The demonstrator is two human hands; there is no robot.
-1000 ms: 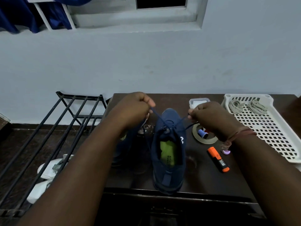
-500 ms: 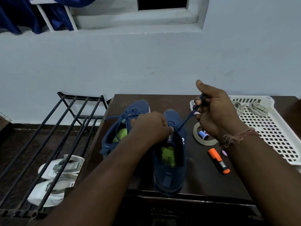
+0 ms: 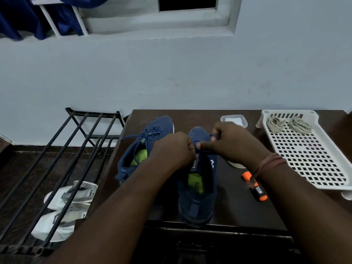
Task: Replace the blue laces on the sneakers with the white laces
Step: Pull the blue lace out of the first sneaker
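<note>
Sneakers occupy the centre of the dark surface (image 3: 238,210). The near sneaker (image 3: 196,202) stands heel toward the viewer, toe at 12 o'clock; the far sneaker (image 3: 144,147) lies at its 10 o'clock, tilted, with its blue lace (image 3: 141,137) threaded and loose.

Left hand (image 3: 172,151): fingers curled, resting over the near sneaker's tongue area; what it grips is hidden. Right hand (image 3: 231,141): fingers curled round a blue lace end (image 3: 214,137) above the near sneaker's forefoot, index finger extended toward the left hand. The two hands nearly touch.

White laces (image 3: 289,123) lie in two bundles at the far end of the white perforated tray (image 3: 312,159), at 2 o'clock from the near sneaker. An orange marker (image 3: 256,187) lies between sneaker and tray. A clear lidded box (image 3: 234,120) sits at 1 o'clock. A black rack (image 3: 57,168) stands at 9 o'clock, white shoes (image 3: 62,210) beneath it.
</note>
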